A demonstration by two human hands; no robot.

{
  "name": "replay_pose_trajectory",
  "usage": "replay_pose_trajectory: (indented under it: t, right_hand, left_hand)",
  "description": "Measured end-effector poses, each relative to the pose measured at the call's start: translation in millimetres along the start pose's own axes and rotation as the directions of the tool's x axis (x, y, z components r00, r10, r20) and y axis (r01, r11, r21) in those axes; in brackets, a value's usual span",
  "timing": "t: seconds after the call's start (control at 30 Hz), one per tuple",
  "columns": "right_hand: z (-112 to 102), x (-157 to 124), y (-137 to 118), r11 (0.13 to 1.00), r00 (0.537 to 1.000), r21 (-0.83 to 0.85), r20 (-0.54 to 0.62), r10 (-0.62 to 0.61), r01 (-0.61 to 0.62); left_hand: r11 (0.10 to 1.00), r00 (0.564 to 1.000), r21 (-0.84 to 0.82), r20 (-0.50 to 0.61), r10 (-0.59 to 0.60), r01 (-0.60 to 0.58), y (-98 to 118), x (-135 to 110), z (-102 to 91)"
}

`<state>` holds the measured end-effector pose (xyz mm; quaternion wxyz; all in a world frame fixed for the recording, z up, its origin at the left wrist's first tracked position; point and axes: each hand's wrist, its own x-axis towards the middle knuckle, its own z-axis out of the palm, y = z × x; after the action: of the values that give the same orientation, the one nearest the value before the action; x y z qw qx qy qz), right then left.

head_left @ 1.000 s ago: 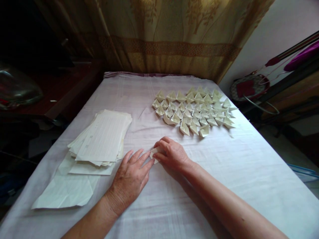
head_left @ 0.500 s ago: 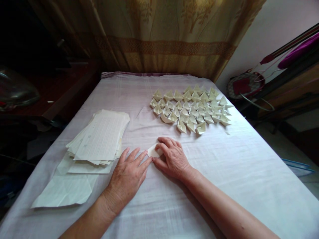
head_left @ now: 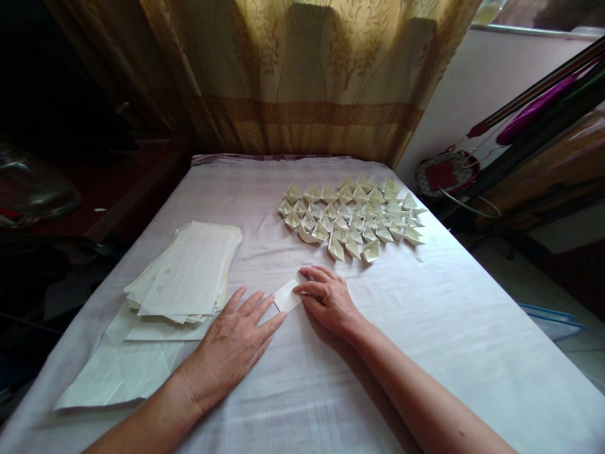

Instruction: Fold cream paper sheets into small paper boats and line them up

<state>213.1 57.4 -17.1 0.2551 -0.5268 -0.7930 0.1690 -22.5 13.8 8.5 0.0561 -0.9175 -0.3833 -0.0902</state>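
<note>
Left hand [head_left: 232, 333], spread, is touching folded paper [head_left: 286, 296] at left, right hand [head_left: 332, 304] at right, pinch unclear; even pressing likely helps.

A: What is that small, white, four-sided piece of paper [head_left: 286, 296] like?
B: Blank on the face that shows, and seemingly folded, though its layers are too small to count.
A: And how does it lie?
B: Flat on the pale cloth [head_left: 283, 403], set slantwise, one corner pointing away from the person. The left hand [head_left: 234, 337] has fingers at its left end; the right hand [head_left: 333, 302] partly covers its right end.
</note>
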Motion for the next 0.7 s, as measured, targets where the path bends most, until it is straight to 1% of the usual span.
replay_pose_trajectory:
  t: [0.17, 0.47, 0.6, 0.7]
  right_hand:
    - [4.5, 1.6, -1.4, 0.999, 0.998, -0.012, -0.032, 0.045, -0.046]
    - [2.5, -0.3, -8.9, 0.998, 0.998, -0.046, -0.043, 0.042, -0.044]
    - [1.4, -1.7, -10.1, 0.999, 0.998, -0.03, -0.041, 0.042, -0.043]
    - [1.6, -5.4, -14.7, 0.999, 0.998, -0.02, -0.061, 0.029, -0.03]
  left_hand:
    - [0.998, 0.998, 0.012, 0.012, 0.062, -0.062, -6.1, 2.2, -4.6]
    - [0.998, 0.999, 0.043, -0.004, 0.052, -0.052, -9.3, -1.7, -0.3]
    - [0.997, 0.997, 0.029, -0.002, 0.073, -0.072, -13.3, -2.5, 0.2]
    - [0.997, 0.997, 0.005, 0.013, 0.072, -0.072, -16.0, -1.8, -0.9]
